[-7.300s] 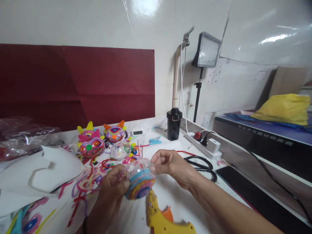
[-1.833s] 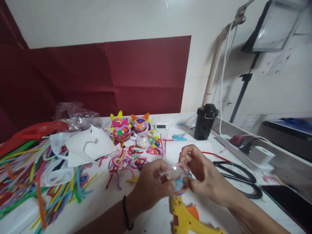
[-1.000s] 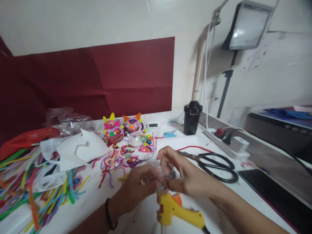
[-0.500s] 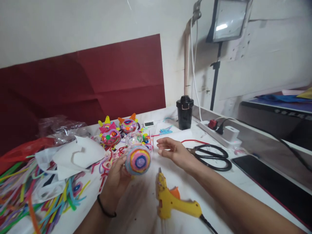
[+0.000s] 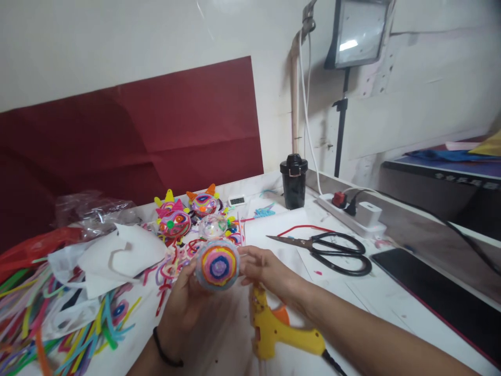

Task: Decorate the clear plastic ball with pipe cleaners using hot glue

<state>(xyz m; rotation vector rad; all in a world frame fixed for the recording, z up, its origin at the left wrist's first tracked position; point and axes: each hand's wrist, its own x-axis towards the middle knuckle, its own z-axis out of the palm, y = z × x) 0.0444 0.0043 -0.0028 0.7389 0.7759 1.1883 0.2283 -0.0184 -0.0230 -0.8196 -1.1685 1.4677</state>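
Observation:
My left hand (image 5: 183,308) holds up a round clear ball (image 5: 217,264) whose face is covered with a spiral of coloured pipe cleaner in pink, orange, yellow and blue. My right hand (image 5: 263,269) touches the ball's right side with its fingertips. Just below the hands a yellow glue gun (image 5: 278,331) lies on the white table (image 5: 383,308). Beyond the ball sit finished decorated balls with ears (image 5: 174,222) and a clear undecorated ball (image 5: 212,225).
Black scissors (image 5: 332,250) lie to the right, a power strip (image 5: 352,214) and black cup (image 5: 293,180) behind them. A dark phone (image 5: 438,292) lies at far right. Loose pipe cleaners (image 5: 58,318), white paper (image 5: 113,256) and plastic bags fill the left.
My left hand turned the ball so its spiral face shows and raised it. My right hand let go, opened, then came back to the ball's right side.

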